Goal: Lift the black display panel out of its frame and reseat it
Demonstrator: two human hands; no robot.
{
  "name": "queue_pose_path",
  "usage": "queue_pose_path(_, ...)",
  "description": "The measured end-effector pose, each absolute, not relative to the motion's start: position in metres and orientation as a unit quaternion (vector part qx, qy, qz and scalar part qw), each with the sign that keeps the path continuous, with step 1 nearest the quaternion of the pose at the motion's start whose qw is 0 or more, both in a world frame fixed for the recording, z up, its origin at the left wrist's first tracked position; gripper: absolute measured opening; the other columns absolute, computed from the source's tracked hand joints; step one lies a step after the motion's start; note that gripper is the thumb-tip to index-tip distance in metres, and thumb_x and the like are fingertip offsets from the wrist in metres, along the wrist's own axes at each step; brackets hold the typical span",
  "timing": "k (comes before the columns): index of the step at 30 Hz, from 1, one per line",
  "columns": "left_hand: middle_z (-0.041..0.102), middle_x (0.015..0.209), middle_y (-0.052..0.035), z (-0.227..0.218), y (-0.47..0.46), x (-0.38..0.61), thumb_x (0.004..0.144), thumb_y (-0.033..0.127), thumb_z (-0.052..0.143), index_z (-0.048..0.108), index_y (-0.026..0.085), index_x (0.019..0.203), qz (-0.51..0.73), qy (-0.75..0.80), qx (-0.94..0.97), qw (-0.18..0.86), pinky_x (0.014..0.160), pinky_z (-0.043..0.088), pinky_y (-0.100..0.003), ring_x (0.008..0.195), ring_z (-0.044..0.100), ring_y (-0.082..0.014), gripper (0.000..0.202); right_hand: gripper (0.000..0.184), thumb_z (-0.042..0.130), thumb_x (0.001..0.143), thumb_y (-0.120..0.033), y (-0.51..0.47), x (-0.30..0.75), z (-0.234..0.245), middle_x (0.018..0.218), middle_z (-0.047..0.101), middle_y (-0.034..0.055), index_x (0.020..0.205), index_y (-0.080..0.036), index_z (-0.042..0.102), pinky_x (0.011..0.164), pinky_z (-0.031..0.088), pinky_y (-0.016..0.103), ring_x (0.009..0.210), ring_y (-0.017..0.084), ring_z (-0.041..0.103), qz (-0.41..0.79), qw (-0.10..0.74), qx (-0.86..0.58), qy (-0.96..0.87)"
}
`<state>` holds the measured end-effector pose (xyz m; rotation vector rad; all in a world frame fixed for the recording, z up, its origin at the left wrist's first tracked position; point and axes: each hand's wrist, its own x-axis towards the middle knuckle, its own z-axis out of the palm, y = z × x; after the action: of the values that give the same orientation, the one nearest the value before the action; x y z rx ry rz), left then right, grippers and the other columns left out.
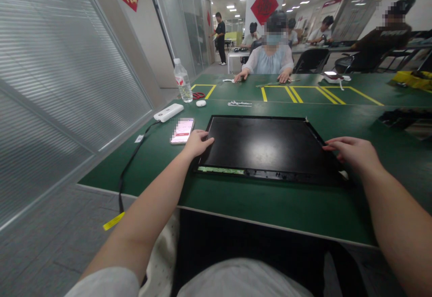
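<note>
A black LCD screen panel (259,146) in a thin black frame lies on the green table before me. Along its near edge runs a green circuit board strip (221,170). My left hand (198,143) grips the panel's left side, the thumb on top at the rim and the other fingers against the edge. On the right, my right hand (354,153) pinches the frame's edge between thumb and fingers. Its lower fingers are partly hidden. A small pale piece (343,175) shows at the near right corner.
Left of the panel lie a lit phone (182,131), a white power bank (168,113) with a black strap, and a white earbud case (200,103). A water bottle (182,81) and red scissors (198,95) stand behind. Across the green table (162,162) sits a masked person (270,58).
</note>
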<state>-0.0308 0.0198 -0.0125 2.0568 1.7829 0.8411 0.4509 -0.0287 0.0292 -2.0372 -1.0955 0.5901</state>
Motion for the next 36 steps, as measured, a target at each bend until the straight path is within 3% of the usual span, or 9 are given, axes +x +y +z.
queue_pose_path(9, 0.061, 0.12, -0.0125, -0.012, 0.015, -0.023, 0.081, 0.033, 0.071, 0.076, 0.02, 0.119, 0.306, 0.622, 0.707, 0.14, 0.114, 0.042, -0.045, 0.124, 0.057, -0.0308, 0.04, 0.033, 0.061, 0.067, -0.033, -0.029, 0.452, 0.029, 0.093, 0.079, 0.0094, 0.092, -0.018, 0.077, 0.051, 0.044, 0.027, 0.055, 0.013, 0.053, 0.229, 0.363, -0.79, -0.439)
queue_pose_path(17, 0.061, 0.124, -0.0159, -0.009, 0.013, -0.021, 0.081, 0.038, 0.072, 0.071, 0.015, 0.126, 0.283, 0.621, 0.718, 0.14, 0.115, 0.041, -0.046, 0.128, 0.055, -0.0334, 0.05, 0.029, 0.062, 0.067, -0.031, -0.03, 0.45, 0.031, 0.09, 0.079, 0.0087, 0.089, -0.019, 0.077, 0.051, 0.044, 0.028, 0.053, 0.013, 0.052, 0.227, 0.366, -0.791, -0.435)
queue_pose_path(24, 0.046, 0.148, -0.0144, 0.004, 0.001, -0.015, 0.074, 0.042, 0.081, 0.068, 0.024, 0.129, 0.309, 0.597, 0.731, 0.113, 0.121, 0.031, -0.054, 0.146, 0.037, -0.0393, 0.059, 0.024, 0.063, 0.073, -0.028, -0.03, 0.448, 0.033, 0.086, 0.079, 0.0031, 0.09, -0.021, 0.078, 0.063, 0.049, 0.03, 0.058, 0.015, 0.059, 0.183, 0.322, -0.809, -0.456)
queue_pose_path(30, 0.062, 0.132, -0.0106, 0.021, -0.015, 0.001, 0.082, 0.041, 0.076, 0.075, 0.025, 0.115, 0.279, 0.391, 0.855, 0.194, 0.115, 0.04, -0.046, 0.127, 0.058, -0.0295, 0.037, 0.024, 0.064, 0.073, -0.028, -0.027, 0.452, 0.028, 0.087, 0.078, 0.0025, 0.091, -0.022, 0.079, 0.067, 0.051, 0.03, 0.064, 0.017, 0.061, 0.186, 0.324, -0.805, -0.462)
queue_pose_path(36, 0.07, 0.112, -0.009, 0.024, -0.023, 0.016, 0.077, 0.044, 0.081, 0.076, 0.025, 0.114, 0.226, 0.353, 0.87, 0.259, 0.092, 0.051, -0.038, 0.098, 0.066, -0.0237, 0.043, 0.024, 0.064, 0.07, -0.031, -0.025, 0.453, 0.027, 0.083, 0.078, 0.0034, 0.087, -0.022, 0.078, 0.07, 0.052, 0.034, 0.062, 0.018, 0.063, 0.165, 0.312, -0.805, -0.477)
